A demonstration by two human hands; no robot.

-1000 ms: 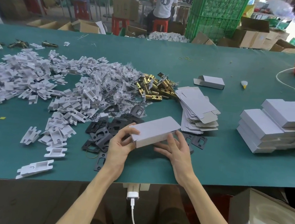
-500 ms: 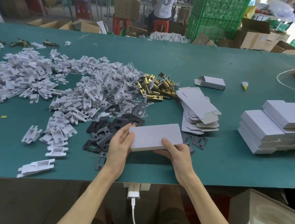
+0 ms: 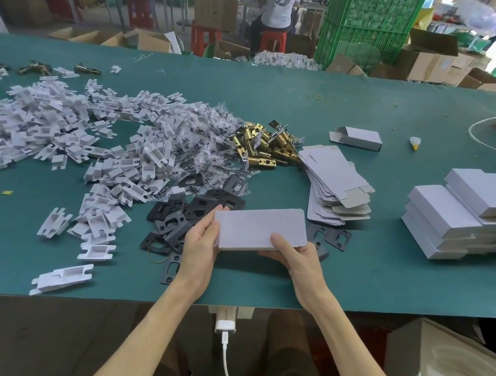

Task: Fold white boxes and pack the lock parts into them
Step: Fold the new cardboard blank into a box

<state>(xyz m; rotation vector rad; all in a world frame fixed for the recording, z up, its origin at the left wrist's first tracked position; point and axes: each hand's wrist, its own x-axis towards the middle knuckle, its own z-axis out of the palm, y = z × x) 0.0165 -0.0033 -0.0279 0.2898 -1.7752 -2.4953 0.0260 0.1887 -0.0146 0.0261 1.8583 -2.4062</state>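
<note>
Since a second ago the white box [image 3: 262, 228] has been turned: then it was tilted with a narrow end face toward the person, and now its broad face looks up. Against half a second ago it has hardly shifted. The right hand [image 3: 297, 256], which had its fingers spread along the near side, now has its thumb laid on the top face.

The box's long axis runs left to right, with the right end a little farther away than the left. Its flaps look closed.

The box sits between the two hands, lifted off the green surface [image 3: 369, 281], with its shadow on the cloth beneath. The left hand [image 3: 202, 244] grips the left end, with a fingertip curled over the far corner and the thumb side along the end. The right hand pinches the near right part, thumb on top and fingers underneath.

The box hangs over the scatter of black plates [image 3: 173, 225], near the near edge of the surface. The flat box blanks [image 3: 334, 186] lie just beyond it on the right, and the stack of finished boxes [image 3: 461, 220] lies well apart to the right.
</note>
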